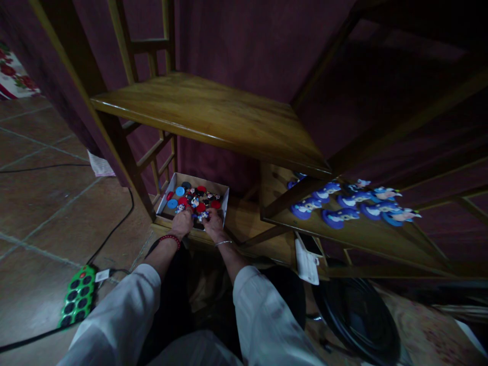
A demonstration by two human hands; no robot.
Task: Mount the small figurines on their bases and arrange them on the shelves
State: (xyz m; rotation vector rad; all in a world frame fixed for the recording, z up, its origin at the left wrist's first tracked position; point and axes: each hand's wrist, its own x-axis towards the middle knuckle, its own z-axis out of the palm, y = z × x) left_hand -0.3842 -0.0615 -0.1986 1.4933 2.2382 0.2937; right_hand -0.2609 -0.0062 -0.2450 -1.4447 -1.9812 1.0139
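A shallow cardboard box (pixel 227 206) stands on the low shelf in front of me, holding several small figurines (pixel 195 202) and round discs in red, blue and black. Over its near edge reaches my left hand (pixel 183 222), a red bead bracelet on the wrist. Its fingers are curled beside a small white and blue figurine (pixel 180 208), and what they hold is hidden. My right hand (pixel 214 223), with a thin bracelet at the wrist, pinches another small white and blue figurine (pixel 202 216) at the box's near side.
A wooden shelf board (pixel 213 119) juts out above the box. To the right, several purple-blue figurines (pixel 339 217) lie on another shelf, with a phone (pixel 310 244) and a white cloth (pixel 307 264) below. A black round stool (pixel 356 320) and a green power strip (pixel 78 297) flank me.
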